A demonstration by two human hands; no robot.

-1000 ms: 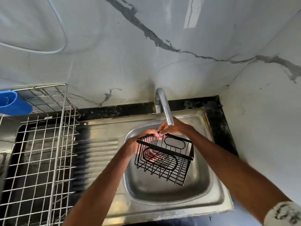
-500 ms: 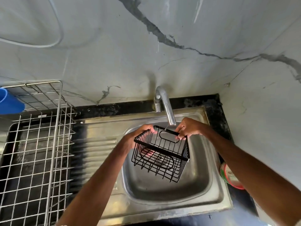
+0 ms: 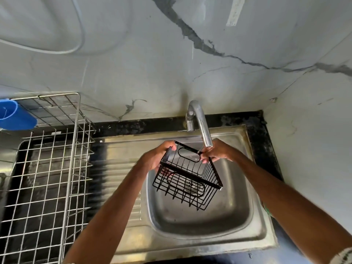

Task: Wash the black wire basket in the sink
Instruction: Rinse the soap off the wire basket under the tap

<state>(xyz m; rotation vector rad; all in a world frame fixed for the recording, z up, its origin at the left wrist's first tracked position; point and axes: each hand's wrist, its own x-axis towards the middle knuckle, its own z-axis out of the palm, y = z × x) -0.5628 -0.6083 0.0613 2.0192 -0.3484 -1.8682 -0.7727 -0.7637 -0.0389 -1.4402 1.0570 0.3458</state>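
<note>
Both hands hold the black wire basket (image 3: 187, 178) in the air over the steel sink (image 3: 200, 231), tilted: the left hand (image 3: 155, 160) is closed on its left rim, and the right hand (image 3: 217, 152) pinches the far rim with the fingers. Behind the grip rises a grey marble-look wall (image 3: 171, 77) with dark veins, and it turns a corner to the right of the hands. Left of the grip is the ribbed drainboard (image 3: 116, 178), then a metal wire rack (image 3: 47, 178). Just above the right hand hangs the tap spout (image 3: 202, 126). A blue cup (image 3: 15, 116) sits far left. No writing can be read anywhere.
</note>
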